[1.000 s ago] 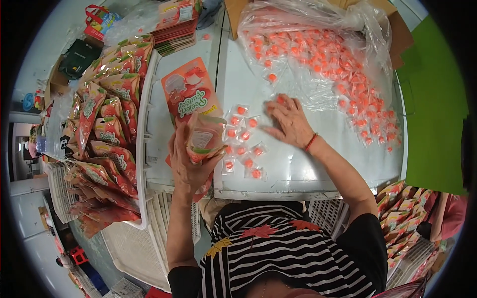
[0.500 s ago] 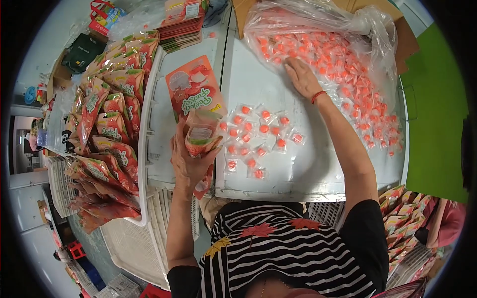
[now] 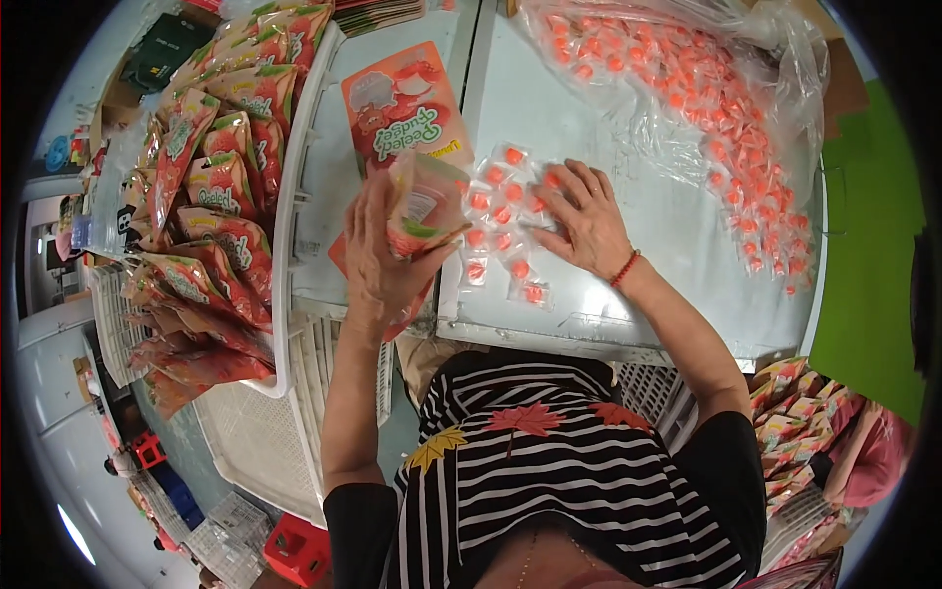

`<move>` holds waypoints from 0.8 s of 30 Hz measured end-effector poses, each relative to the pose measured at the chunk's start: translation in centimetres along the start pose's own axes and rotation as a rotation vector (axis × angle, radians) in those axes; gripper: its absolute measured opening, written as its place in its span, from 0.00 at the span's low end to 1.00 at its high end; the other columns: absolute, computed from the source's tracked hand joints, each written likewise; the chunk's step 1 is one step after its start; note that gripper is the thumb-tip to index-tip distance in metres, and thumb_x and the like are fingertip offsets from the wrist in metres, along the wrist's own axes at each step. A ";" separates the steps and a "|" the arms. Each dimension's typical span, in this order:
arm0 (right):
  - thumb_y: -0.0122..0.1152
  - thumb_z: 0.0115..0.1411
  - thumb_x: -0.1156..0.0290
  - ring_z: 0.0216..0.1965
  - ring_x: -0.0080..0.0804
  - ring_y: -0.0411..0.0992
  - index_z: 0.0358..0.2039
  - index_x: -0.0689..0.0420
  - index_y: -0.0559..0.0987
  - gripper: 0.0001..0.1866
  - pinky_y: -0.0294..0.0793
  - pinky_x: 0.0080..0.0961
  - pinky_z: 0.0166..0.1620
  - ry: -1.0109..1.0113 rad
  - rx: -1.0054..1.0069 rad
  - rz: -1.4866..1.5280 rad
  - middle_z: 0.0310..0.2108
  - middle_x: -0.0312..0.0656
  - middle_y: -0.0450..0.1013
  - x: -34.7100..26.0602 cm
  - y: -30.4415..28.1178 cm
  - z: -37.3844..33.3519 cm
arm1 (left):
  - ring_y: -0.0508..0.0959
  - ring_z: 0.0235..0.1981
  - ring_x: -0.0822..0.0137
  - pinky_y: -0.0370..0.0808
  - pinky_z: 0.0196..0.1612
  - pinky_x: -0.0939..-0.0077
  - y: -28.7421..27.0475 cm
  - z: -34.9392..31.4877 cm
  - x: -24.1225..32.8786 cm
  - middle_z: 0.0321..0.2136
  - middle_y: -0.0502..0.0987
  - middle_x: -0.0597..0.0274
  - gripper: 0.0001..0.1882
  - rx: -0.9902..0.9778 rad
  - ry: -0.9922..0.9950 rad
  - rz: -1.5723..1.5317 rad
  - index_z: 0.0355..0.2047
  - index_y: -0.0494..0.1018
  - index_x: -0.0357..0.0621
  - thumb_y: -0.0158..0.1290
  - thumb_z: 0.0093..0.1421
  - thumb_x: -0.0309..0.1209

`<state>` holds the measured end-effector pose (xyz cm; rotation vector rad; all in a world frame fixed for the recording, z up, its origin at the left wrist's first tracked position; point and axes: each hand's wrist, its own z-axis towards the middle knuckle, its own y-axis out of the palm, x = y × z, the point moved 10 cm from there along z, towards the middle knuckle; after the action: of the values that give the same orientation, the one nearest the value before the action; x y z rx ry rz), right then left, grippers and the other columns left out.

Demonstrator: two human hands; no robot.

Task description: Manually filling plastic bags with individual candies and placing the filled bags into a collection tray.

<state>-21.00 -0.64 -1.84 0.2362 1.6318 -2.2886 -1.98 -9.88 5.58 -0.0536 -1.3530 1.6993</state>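
My left hand [image 3: 369,257] is wrapped round an upright pink-and-clear pouch [image 3: 432,185], its mouth open toward me. Behind it a flat, red printed pouch [image 3: 400,93] lies on the table. Just right of the held pouch is a loose group of clear-wrapped red candies [image 3: 502,214]. My right hand [image 3: 595,228] rests palm down at the right side of this group, fingers apart and touching the nearest candies. I cannot see into the bottom of the held pouch.
At the far right a large heap of wrapped candies [image 3: 687,88] spills from a clear plastic bag [image 3: 795,59]. A white crate [image 3: 297,196] packed with filled pouches [image 3: 235,187] borders the left. A pouch stack [image 3: 378,18] sits at the back; white trays [image 3: 339,393] stand below the table edge.
My right hand has come back from the big heap toward me and now lies against the small candy group, which is bunched closer. The left hand still holds the pouch. The view has shifted.
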 end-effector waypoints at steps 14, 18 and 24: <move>0.55 0.62 0.69 0.22 0.11 0.58 0.25 0.60 0.70 0.10 0.58 0.12 0.23 0.517 0.423 0.685 0.20 0.28 0.62 2.7 -4.1 1.6 | 0.63 0.54 0.49 0.62 0.55 0.55 3.6 0.3 4.2 0.54 0.63 0.52 0.49 -0.104 0.201 -0.044 0.58 0.58 0.43 0.69 0.37 0.44; 0.46 0.66 0.67 0.26 0.12 0.57 0.29 0.60 0.70 0.12 0.61 0.12 0.31 0.547 0.518 1.137 0.23 0.28 0.64 -0.9 -5.1 5.2 | 0.63 0.54 0.49 0.61 0.56 0.55 4.1 0.7 4.9 0.54 0.63 0.51 0.50 -0.065 0.212 -0.094 0.58 0.56 0.42 0.69 0.37 0.43; 0.44 0.66 0.66 0.32 0.18 0.62 0.34 0.60 0.68 0.10 0.64 0.16 0.41 0.705 0.201 1.127 0.31 0.34 0.66 -1.3 -1.0 5.5 | 0.62 0.54 0.48 0.60 0.56 0.54 4.4 0.3 3.6 0.53 0.63 0.49 0.53 -0.033 0.141 -0.128 0.59 0.53 0.39 0.70 0.35 0.37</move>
<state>-19.92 -5.26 1.30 1.6570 0.9878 -1.4759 -6.87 -7.51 4.03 -0.1021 -1.2526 1.5375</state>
